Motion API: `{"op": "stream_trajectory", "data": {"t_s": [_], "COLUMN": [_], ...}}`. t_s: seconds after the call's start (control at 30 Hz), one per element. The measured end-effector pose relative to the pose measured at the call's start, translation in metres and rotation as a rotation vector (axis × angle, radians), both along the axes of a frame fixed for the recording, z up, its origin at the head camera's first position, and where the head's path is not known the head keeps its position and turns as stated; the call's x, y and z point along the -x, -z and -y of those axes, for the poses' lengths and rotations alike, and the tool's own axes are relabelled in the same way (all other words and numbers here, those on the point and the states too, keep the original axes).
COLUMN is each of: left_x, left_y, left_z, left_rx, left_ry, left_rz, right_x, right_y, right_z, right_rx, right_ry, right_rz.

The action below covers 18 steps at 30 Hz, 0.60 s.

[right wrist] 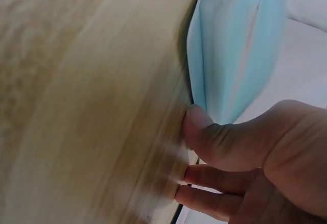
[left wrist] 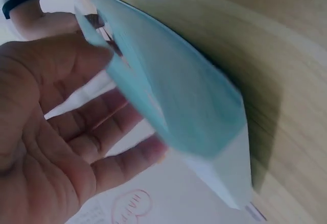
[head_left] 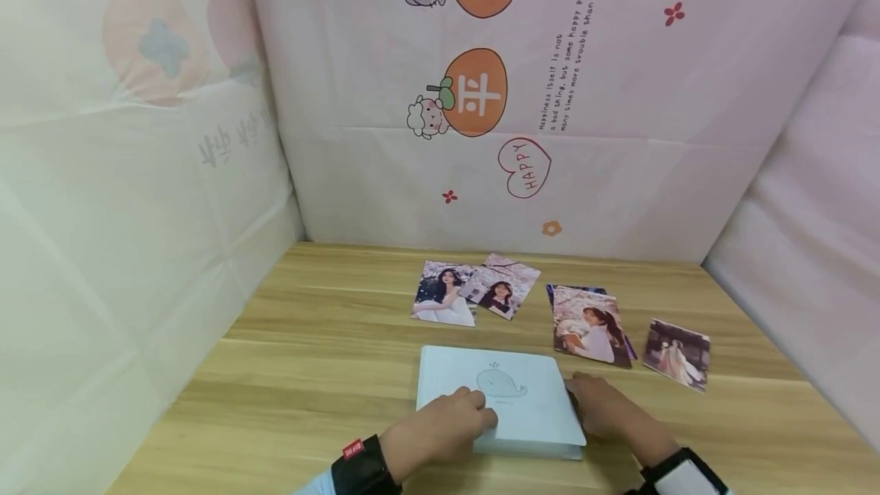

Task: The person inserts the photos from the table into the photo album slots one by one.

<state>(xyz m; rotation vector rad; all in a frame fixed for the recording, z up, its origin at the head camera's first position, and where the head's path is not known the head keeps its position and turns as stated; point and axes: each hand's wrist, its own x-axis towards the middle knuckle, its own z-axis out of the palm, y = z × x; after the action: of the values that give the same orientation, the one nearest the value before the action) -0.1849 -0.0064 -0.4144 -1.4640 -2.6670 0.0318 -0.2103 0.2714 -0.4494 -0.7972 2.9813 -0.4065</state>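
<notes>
Pale blue, the rectangular photo album with a line-drawn whale on its cover (head_left: 525, 409) lies flat at the near middle of the light wood-grain table (head_left: 302, 373), between both hands. Left hand (head_left: 447, 428): partly closed, the fingers bent over the album's front cover at the near left; the left wrist view shows the thumb at the cover's edge and the other fingers curved round from the opposite side, so that the cover is gripped between them. A narrow gap shows beneath the cover there. Right hand (head_left: 606, 412): at the album's right edge, the thumb tip touching a corner of it in the right wrist view, two fingers visible below the thumb, bent slightly; whether it pinches the album or merely rests against it cannot be told. Beyond the album, two overlapping portrait prints with pink blossom (head_left: 500, 290) lie to the left. On the right, a print of a person in white (head_left: 591, 327) covers most of a darker blue-purple one, and a small dark-toned print (head_left: 677, 355) lies just beside them
</notes>
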Motion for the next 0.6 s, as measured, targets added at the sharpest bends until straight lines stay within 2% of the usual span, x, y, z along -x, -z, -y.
{"op": "stream_trajectory", "data": {"t_s": [0.1,0.17,0.37,0.5,0.53,0.6], "left_x": [-0.004,-0.005,-0.007,-0.007,-0.007,-0.007], "left_y": [0.001,0.003,0.005,0.006,0.006,0.006], "left_z": [-0.003,-0.006,-0.008,-0.007,-0.007,-0.006], "left_rx": [0.006,0.010,0.005,-0.024,-0.030,-0.041], "left_ry": [0.027,0.028,0.002,0.010,0.013,0.019], "left_rz": [-0.108,-0.142,-0.129,-0.142,-0.144,-0.146], "right_x": [0.000,0.000,0.002,0.001,0.001,-0.001], "right_y": [0.001,0.001,0.003,0.004,0.005,0.005], "right_z": [-0.002,-0.003,-0.005,-0.010,-0.011,-0.014], "right_rx": [0.008,0.012,0.028,0.017,0.012,0.004], "right_ry": [-0.008,-0.012,-0.045,-0.130,-0.134,-0.096], "right_rz": [0.003,0.004,-0.012,-0.145,-0.165,-0.146]}}
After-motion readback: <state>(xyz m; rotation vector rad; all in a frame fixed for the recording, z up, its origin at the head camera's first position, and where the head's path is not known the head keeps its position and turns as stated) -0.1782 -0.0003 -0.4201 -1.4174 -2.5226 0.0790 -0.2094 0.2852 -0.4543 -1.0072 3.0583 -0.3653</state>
